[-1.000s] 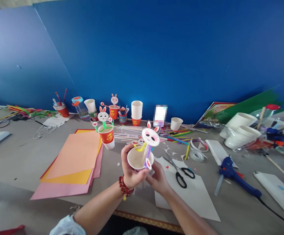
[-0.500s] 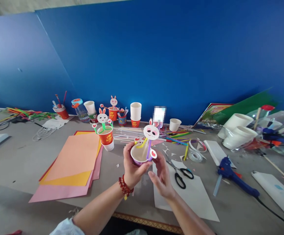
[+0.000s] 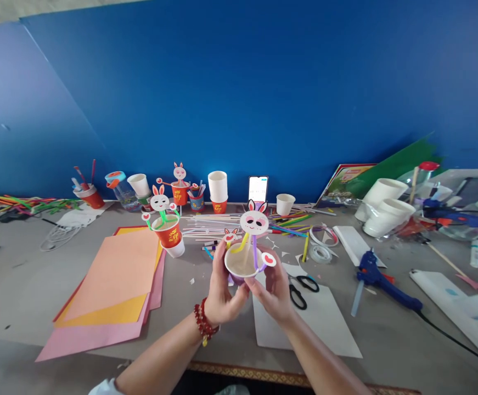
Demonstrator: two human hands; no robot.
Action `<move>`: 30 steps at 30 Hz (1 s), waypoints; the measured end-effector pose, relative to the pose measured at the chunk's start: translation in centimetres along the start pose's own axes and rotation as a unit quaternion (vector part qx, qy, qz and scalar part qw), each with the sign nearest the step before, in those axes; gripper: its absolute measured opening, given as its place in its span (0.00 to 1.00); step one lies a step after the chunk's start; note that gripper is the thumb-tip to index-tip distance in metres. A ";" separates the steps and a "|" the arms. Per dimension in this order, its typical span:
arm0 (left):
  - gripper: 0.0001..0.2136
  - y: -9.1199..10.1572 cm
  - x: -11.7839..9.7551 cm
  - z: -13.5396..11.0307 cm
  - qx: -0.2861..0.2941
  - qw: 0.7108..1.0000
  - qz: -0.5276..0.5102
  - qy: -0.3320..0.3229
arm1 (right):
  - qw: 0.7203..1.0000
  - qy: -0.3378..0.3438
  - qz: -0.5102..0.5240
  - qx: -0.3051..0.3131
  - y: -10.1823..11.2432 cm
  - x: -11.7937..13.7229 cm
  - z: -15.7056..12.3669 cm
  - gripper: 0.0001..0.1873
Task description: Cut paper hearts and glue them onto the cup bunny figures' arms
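Note:
Between my hands is a paper cup [image 3: 239,264] with a pale inside and a purple outside, its mouth tilted towards me. A white paper rabbit head [image 3: 254,223] rises from it, with yellow and purple pipe-cleaner arms. One arm ends in a paper disc [image 3: 268,259] with a red heart. My left hand [image 3: 223,296] wraps the cup's left side. My right hand [image 3: 277,293] closes on its right side, thumb at the front near the rim; its other fingers are partly hidden. Black-handled scissors [image 3: 297,296] lie beyond my right hand on white paper [image 3: 313,329].
Coloured paper sheets [image 3: 111,274] lie at left, near a red cup [image 3: 168,233] with a green-armed rabbit. A phone [image 3: 258,189] stands by the blue wall among pipe cleaners [image 3: 206,225]. Tape rolls [image 3: 320,253], a blue glue gun [image 3: 387,282] and stacked white cups [image 3: 393,219] are at right.
My right hand has closed in from beside the cup to grip its right side. The cup has turned slightly, and the heart disc now sticks out farther right. The view has shifted a little to the right.

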State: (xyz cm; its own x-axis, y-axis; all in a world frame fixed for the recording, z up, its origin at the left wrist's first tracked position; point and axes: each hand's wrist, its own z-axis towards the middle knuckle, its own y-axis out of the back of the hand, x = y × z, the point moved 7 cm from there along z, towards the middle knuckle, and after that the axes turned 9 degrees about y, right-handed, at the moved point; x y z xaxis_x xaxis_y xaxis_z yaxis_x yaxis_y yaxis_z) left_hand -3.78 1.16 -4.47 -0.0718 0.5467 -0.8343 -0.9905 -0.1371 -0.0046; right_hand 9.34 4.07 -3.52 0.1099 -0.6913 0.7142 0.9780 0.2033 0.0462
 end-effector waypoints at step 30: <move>0.31 1.7 -1.2 -0.9 0.100 0.989 0.028 0.104 | 0.997 0.065 0.025 0.022 0.8 -0.8 0.1 0.25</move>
State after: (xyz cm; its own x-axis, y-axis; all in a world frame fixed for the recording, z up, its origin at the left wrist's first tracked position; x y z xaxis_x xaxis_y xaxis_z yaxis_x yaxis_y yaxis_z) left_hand -5.26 -0.46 -3.99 -0.1226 0.3590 -0.9253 -0.9905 0.0145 0.1369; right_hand 9.99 4.82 -4.01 0.1830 -0.7637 0.6191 0.9623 0.2679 0.0461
